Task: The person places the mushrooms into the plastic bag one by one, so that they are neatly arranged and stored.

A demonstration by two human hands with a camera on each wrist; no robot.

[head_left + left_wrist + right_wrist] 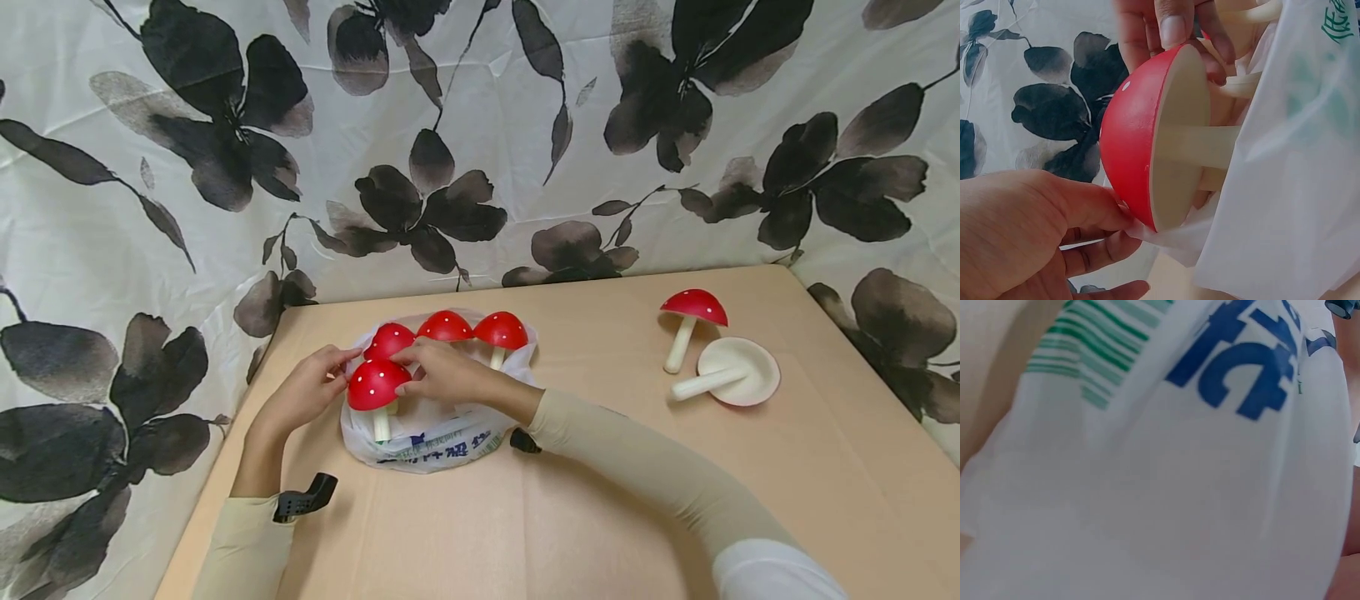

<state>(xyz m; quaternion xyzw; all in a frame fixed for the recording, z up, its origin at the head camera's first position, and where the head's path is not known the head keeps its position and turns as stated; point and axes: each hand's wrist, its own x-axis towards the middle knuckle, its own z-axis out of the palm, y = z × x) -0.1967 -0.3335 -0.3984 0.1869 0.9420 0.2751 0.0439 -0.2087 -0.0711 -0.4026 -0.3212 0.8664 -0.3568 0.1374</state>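
Pinching the edge of a plastic bag (465, 442) between thumb and fingertip, the left hand (309, 388) sits at its nine o'clock. The right hand (450, 373) pinches the cap of the front mushroom (373, 384), cap-up inside the bag toward nine o'clock. Three more mushrooms (446, 325) span eleven to one o'clock; two loose mushrooms (697, 307) lie on the table (600, 358) near three o'clock.

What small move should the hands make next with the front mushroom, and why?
Perhaps the left hand should draw the edge of the bag outward, away from the front mushroom. It pinches that edge right beside the mushroom, while the right hand grips the mushroom's other side; more room might keep the bag from catching.
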